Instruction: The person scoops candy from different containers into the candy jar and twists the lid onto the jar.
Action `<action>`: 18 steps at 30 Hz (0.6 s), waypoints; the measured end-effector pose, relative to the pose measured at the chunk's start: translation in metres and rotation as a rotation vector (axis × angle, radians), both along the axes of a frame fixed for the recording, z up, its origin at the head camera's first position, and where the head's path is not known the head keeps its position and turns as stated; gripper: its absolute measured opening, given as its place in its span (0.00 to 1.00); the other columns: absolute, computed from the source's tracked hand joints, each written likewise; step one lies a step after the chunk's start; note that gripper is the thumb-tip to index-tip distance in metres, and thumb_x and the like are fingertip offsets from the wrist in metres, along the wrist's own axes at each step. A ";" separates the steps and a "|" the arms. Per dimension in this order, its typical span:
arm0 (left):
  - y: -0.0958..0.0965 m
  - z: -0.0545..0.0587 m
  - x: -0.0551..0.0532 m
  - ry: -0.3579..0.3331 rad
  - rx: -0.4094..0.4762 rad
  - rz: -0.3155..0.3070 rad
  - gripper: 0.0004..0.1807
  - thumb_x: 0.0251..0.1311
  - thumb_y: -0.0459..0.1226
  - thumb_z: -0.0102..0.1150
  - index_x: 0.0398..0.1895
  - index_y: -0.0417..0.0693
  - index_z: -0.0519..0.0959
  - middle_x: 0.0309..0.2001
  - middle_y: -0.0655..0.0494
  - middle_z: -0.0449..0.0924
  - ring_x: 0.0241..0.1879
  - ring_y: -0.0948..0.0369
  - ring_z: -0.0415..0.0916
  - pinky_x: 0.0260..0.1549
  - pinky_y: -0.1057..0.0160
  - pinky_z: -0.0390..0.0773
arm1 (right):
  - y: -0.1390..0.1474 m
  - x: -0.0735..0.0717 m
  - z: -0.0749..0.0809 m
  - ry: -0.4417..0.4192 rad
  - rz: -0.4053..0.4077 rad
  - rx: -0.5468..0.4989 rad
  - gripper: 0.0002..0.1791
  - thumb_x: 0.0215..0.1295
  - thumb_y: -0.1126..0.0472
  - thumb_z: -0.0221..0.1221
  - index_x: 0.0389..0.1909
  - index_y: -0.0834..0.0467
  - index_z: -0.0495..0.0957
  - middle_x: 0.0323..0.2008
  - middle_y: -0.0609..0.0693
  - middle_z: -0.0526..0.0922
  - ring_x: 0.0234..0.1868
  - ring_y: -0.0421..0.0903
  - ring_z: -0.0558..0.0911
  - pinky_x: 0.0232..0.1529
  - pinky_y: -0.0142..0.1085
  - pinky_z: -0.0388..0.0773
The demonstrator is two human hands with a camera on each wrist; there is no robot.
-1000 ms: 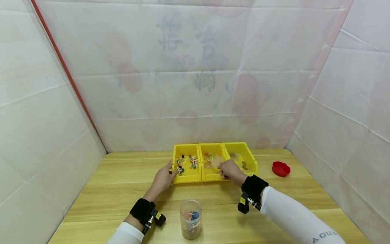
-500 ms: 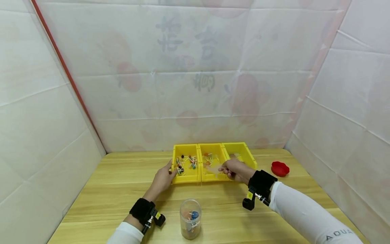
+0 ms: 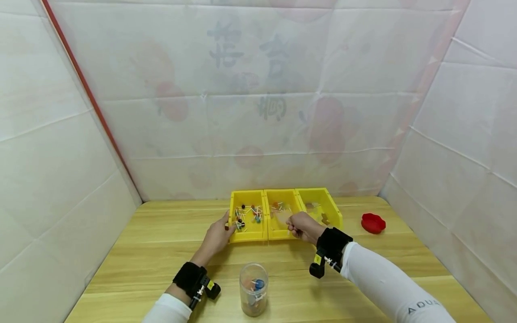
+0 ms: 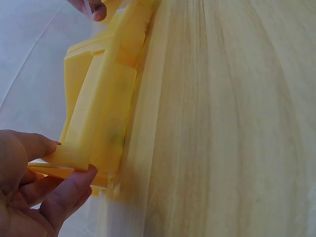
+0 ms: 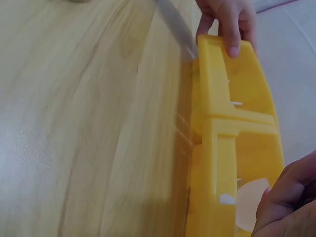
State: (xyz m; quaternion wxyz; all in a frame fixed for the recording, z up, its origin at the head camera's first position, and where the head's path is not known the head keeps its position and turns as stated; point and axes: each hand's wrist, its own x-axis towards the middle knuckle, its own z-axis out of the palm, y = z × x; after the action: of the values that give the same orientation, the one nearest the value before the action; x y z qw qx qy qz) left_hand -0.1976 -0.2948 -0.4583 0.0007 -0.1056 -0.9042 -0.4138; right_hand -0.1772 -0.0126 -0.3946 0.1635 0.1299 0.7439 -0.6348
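Note:
My left hand point(image 3: 216, 235) grips the left end wall of a row of three joined yellow bins point(image 3: 247, 237), thumb and fingers on either side, as the left wrist view also shows. The left bin holds several small white sticks with coloured round heads point(image 3: 257, 219). My right hand point(image 3: 304, 226) is over the front of the middle bin, fingers curled on a pale, translucent, rounded flat piece point(image 5: 251, 202); its exact kind is unclear. The piece reaches down into the bin, near more small sticks point(image 3: 278, 207). Brownish pieces point(image 3: 325, 219) lie in the right bin.
A clear jar point(image 3: 253, 296) with blue and pale bits inside stands on the wooden table point(image 3: 161, 251), nearer than the bins. A red scalloped dish point(image 3: 373, 223) sits to the right. White sheet walls point(image 3: 258, 134) rise behind and at both sides.
My right hand shifted slightly right half a second ago and is now back to the left over the middle bin, still holding the translucent piece. The left hand keeps its place.

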 end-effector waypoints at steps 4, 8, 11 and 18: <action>0.001 0.000 0.001 -0.002 -0.005 0.000 0.36 0.70 0.41 0.55 0.76 0.42 0.55 0.62 0.40 0.73 0.37 0.57 0.78 0.21 0.64 0.71 | 0.001 -0.002 -0.004 0.007 -0.001 0.028 0.10 0.74 0.71 0.42 0.41 0.68 0.72 0.20 0.49 0.68 0.19 0.40 0.65 0.21 0.29 0.66; 0.002 0.001 0.002 -0.008 -0.005 -0.003 0.36 0.70 0.41 0.55 0.76 0.42 0.54 0.62 0.39 0.73 0.34 0.58 0.78 0.19 0.63 0.70 | 0.003 -0.006 -0.007 0.010 -0.006 0.066 0.14 0.76 0.70 0.42 0.50 0.73 0.72 0.22 0.50 0.68 0.20 0.41 0.65 0.22 0.31 0.67; 0.002 0.002 0.002 -0.007 -0.002 -0.004 0.36 0.70 0.41 0.56 0.77 0.43 0.53 0.62 0.39 0.73 0.29 0.61 0.76 0.19 0.63 0.70 | 0.002 -0.008 -0.005 0.027 -0.007 0.103 0.16 0.77 0.68 0.42 0.53 0.74 0.72 0.23 0.51 0.69 0.20 0.41 0.65 0.24 0.31 0.67; 0.002 0.002 0.000 -0.011 -0.004 0.003 0.37 0.70 0.40 0.56 0.77 0.43 0.53 0.63 0.40 0.72 0.24 0.63 0.73 0.18 0.63 0.71 | -0.002 -0.001 0.006 0.100 0.039 0.156 0.17 0.79 0.67 0.40 0.51 0.77 0.71 0.19 0.51 0.65 0.19 0.43 0.63 0.26 0.36 0.68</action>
State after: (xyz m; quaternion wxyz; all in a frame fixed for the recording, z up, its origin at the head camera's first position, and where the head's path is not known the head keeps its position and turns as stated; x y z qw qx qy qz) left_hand -0.1974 -0.2930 -0.4564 -0.0039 -0.1018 -0.9052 -0.4126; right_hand -0.1782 -0.0141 -0.3888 0.1279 0.0961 0.8006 -0.5775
